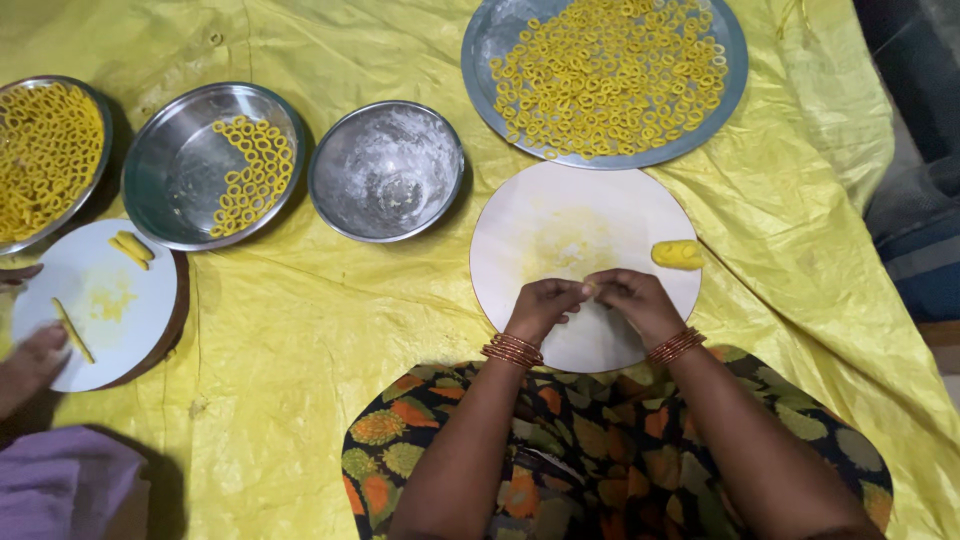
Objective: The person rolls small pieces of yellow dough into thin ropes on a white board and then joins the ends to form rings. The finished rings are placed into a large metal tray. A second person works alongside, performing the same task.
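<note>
My left hand [545, 305] and my right hand [632, 300] meet fingertip to fingertip over a round white board [520, 230], pinching a small bit of yellow dough [589, 288] between them. A lump of yellow dough [678, 254] lies on the board's right edge. Behind the board, a large steel plate [490, 45] holds several yellow dough rings. Both my wrists wear red bangles.
A floury steel bowl [385, 170] and a steel plate [180, 160] with several rings sit to the left on the yellow sheet [300, 320]. Another person's hand [30, 360] touches a dough strip on a second white board [130, 330]. A further ring-filled plate [45, 150] lies far left.
</note>
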